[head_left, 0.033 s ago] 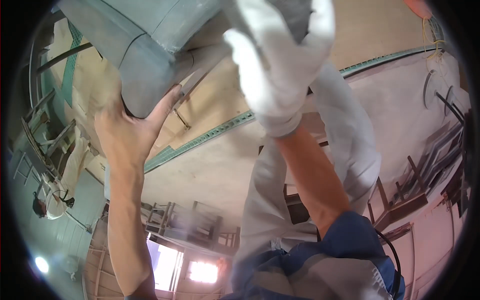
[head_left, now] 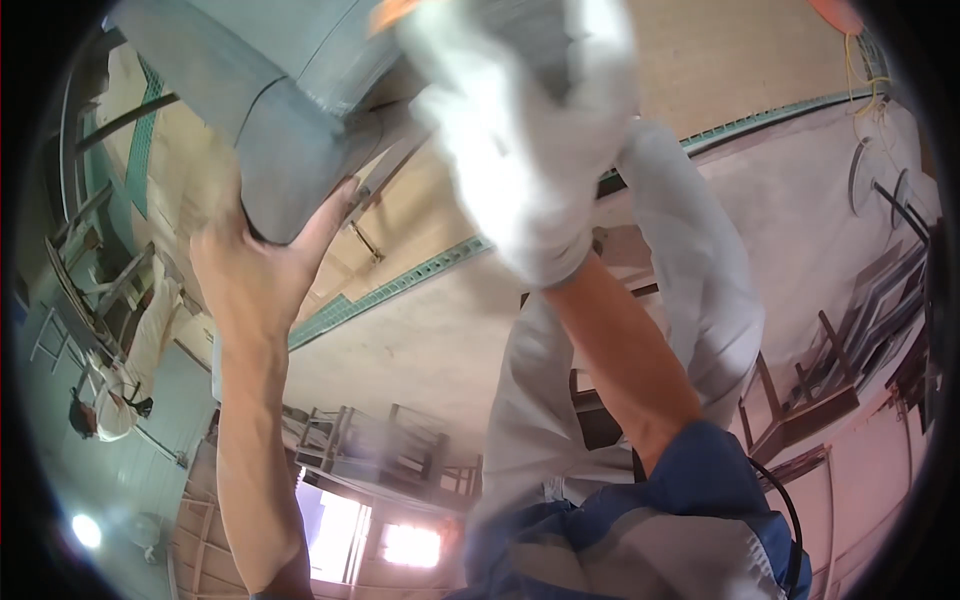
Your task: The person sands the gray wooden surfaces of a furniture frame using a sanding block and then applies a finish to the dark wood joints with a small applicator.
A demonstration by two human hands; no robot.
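My left hand (head_left: 262,265) is bare and wraps round the rounded end of a smooth grey furniture part (head_left: 290,150), its thumb along the near side. Seams run across that part where its pieces join, and it goes out of view at the top. My right hand (head_left: 525,150), in a white glove, is smeared by motion beside the part's right side. Its fingers curl round a dark grey pad-like thing (head_left: 540,40), whose exact kind I cannot make out. A bit of something orange (head_left: 393,12) shows at the glove's left edge.
Beneath the hands lies a tan board surface (head_left: 740,70) with a green perforated edge strip (head_left: 420,265). Wooden frames (head_left: 820,390) stand at the right, more furniture pieces (head_left: 370,445) behind. Another person (head_left: 110,400) is at the far left. A yellow cord (head_left: 855,75) hangs at upper right.
My gloved right hand has shifted left along the grey part, and the orange bit has come into view beside it. My left hand keeps its hold, almost unmoved.
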